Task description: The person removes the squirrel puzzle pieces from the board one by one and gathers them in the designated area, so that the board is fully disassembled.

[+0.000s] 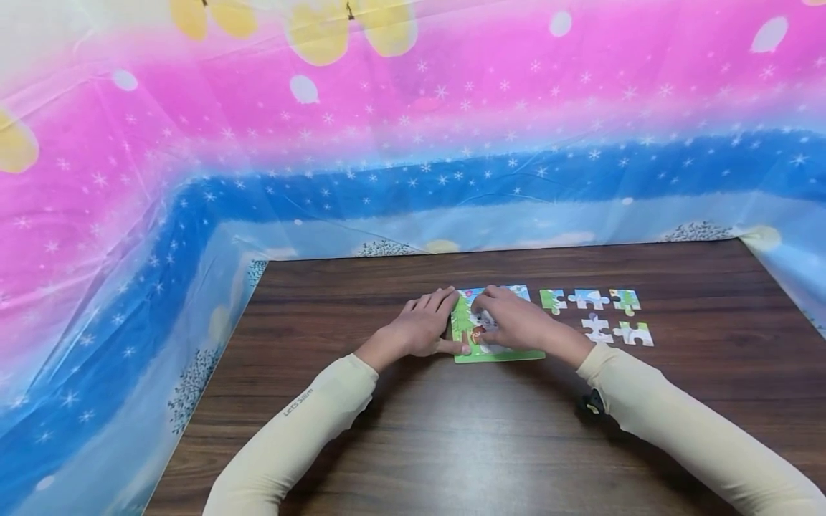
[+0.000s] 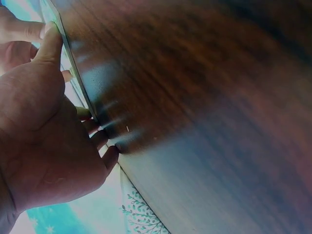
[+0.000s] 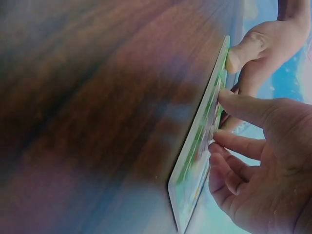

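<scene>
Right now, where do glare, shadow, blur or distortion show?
Head: pale glare on the dark brown wooden table, shadow beside the left cream fabric sleeve; left wrist: wood grain blurred, bluish sheen; right wrist: grain soft, flat green-edged puzzle board steeply foreshortened.

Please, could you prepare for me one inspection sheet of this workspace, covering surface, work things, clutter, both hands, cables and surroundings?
Surface: dark wood-grain table, light reflected near the front.
Work things: picture puzzle board lying flat; five loose puzzle pieces to its right, apart from it.
Clutter: nothing seen.
Left hand: at the board's left side, thumb on its edge.
Right hand: thumb and index fingertip touch the board's picture; whether they pinch a piece is unclear.
Cables: nothing seen.
Surroundings: printed cloth behind the table, pink and blue with snowflakes.
</scene>
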`<control>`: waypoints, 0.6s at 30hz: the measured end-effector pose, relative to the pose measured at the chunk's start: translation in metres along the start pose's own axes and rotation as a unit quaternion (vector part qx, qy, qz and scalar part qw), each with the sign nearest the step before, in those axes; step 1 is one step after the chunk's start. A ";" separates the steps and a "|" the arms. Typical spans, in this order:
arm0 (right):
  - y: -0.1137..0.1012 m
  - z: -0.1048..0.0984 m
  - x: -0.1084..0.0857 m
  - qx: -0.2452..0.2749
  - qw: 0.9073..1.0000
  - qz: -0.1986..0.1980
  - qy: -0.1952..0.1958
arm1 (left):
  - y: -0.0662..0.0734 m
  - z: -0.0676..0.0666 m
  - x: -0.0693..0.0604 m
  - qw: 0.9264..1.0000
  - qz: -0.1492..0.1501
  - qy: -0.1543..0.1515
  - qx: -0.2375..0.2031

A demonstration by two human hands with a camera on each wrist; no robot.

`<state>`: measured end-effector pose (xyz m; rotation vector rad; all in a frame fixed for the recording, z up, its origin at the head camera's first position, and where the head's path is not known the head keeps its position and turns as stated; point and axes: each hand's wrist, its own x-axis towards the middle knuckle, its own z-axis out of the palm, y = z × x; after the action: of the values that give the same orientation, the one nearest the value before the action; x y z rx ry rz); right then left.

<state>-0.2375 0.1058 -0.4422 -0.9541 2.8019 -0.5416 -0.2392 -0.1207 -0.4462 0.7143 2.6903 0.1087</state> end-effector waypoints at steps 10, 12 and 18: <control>0.003 0.005 0.003 0.063 0.997 0.033 0.006 | 0.001 -0.002 -0.004 1.000 0.003 0.009 0.010; 0.004 0.005 0.004 0.079 0.996 0.046 0.004 | 0.001 -0.002 -0.004 1.000 0.002 0.010 0.008; 0.008 0.003 0.005 0.115 0.991 0.064 -0.009 | 0.000 0.000 -0.001 1.000 0.001 0.009 0.008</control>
<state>-0.2449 0.1078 -0.4479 -0.7253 2.6857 -0.8118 -0.2387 -0.1214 -0.4455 0.7254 2.7100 0.0940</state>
